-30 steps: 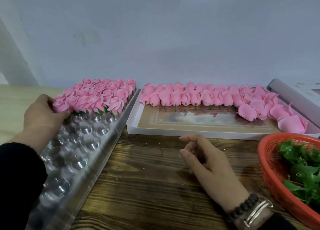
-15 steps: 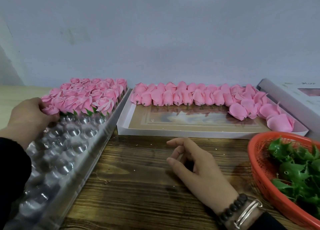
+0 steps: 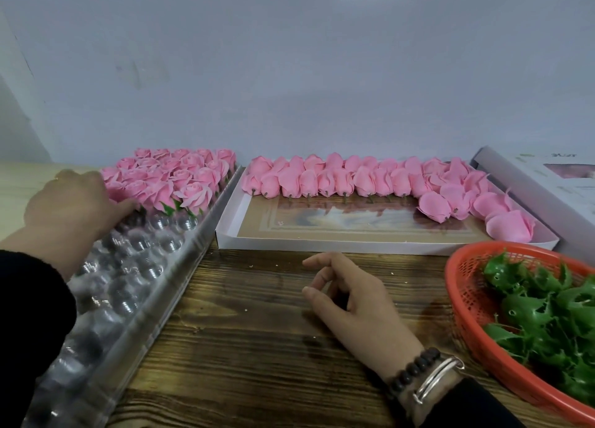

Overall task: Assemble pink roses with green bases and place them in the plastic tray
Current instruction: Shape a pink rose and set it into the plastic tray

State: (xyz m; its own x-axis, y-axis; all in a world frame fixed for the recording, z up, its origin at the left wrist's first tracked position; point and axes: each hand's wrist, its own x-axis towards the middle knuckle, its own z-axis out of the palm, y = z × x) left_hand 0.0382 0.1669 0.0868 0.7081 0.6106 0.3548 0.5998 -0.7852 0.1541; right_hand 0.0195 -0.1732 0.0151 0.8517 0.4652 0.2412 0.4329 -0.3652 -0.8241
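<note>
The clear plastic tray (image 3: 180, 266) runs along the left, its far end filled with several assembled pink roses (image 3: 193, 192) on green bases. My left hand (image 3: 70, 208) reaches over the tray's left side and grips a pink rose (image 3: 117, 186) at the front-left corner of that block, fingertips down at its base above a cup. My right hand (image 3: 357, 305) rests on the wooden table with its fingers loosely curled, holding nothing. Loose pink rose heads (image 3: 354, 178) lie in a row in a white box (image 3: 354, 245). Green bases (image 3: 541, 308) fill an orange basket (image 3: 463, 302).
The wall stands close behind the tray and the box. A second white box (image 3: 528, 182) leans at the far right. The tray's near cups (image 3: 106, 298) hold nothing. Bare wooden table (image 3: 257, 331) lies between the tray and the basket.
My left hand has pushed the rose further in toward the block, fingertips now low at a cup. My right hand has barely moved. The view has shifted slightly.
</note>
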